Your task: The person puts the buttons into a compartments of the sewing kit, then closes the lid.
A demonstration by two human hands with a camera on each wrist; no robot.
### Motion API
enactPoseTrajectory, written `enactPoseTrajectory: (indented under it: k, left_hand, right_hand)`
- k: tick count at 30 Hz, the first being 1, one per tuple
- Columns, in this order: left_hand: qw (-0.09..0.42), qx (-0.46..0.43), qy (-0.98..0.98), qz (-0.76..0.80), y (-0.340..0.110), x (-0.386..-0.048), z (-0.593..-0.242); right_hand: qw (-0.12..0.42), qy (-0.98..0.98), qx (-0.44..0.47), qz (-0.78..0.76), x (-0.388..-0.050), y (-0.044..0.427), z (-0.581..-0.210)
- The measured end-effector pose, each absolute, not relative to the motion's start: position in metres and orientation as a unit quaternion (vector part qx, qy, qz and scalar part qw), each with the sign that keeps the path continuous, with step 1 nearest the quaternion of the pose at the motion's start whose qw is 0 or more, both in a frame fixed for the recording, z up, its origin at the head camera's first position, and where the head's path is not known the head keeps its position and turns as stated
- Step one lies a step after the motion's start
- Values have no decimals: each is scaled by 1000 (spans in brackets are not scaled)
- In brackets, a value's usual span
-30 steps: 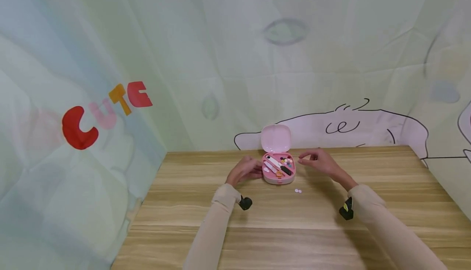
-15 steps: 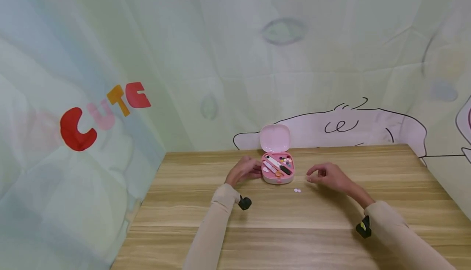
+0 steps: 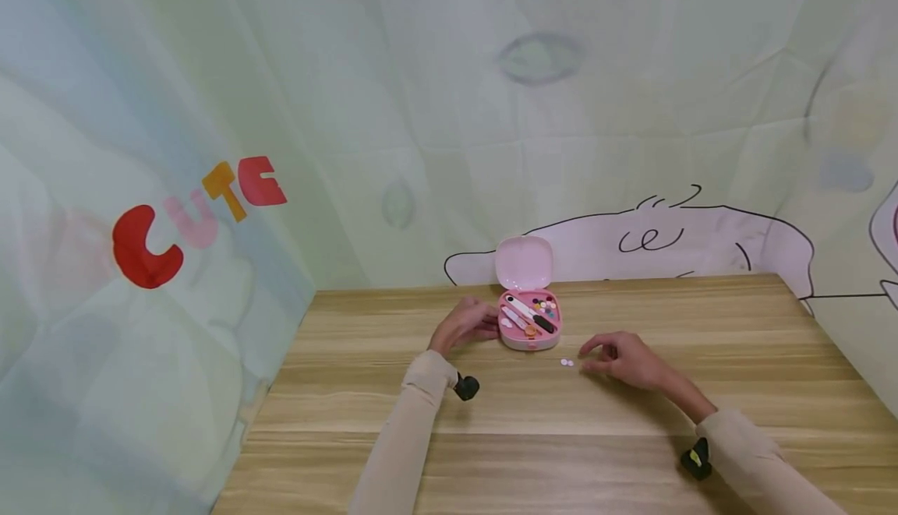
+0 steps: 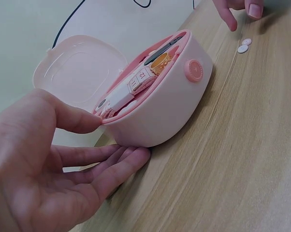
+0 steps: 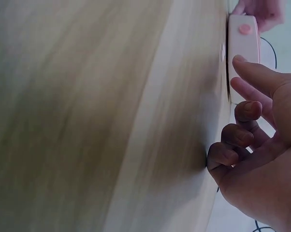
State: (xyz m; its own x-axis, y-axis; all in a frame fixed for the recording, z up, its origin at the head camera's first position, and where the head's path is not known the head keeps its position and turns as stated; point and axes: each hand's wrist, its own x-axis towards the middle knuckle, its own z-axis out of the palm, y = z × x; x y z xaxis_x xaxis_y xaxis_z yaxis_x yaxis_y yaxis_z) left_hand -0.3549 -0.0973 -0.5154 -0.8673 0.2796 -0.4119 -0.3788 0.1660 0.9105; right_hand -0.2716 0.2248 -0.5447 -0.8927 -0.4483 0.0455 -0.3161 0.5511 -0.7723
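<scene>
A pink sewing box (image 3: 531,344) stands on the table, its lid (image 3: 524,263) raised at the back. Inside lie a folded tape measure (image 4: 136,81), an orange thimble-like piece (image 4: 161,63), a long white-and-black tool (image 3: 545,323) and several small coloured pieces (image 3: 546,307). My left hand (image 3: 466,322) touches the box's left side, thumb tip at the rim and fingertips low on the wall. Two small white buttons (image 3: 567,362) lie on the table in front of the box. Just right of them is my right hand (image 3: 627,361), thumb and index finger apart, holding nothing.
The wooden table (image 3: 519,460) ends at the back against a printed cloth backdrop (image 3: 421,133). Wrist cameras sit under both sleeves, a left one (image 3: 466,387) and a right one (image 3: 696,459).
My right hand has moved from beside the box's right side toward the front, down to the table by the two buttons. My left hand has stayed at the box.
</scene>
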Motion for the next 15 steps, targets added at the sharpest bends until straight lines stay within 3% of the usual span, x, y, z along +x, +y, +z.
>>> enactPoseTrajectory:
  k: [15]
  left_hand:
    - [256,-36,721,643,-98,-355,-515]
  right_hand:
    - [57,887,-269,-371,-279,205,-554]
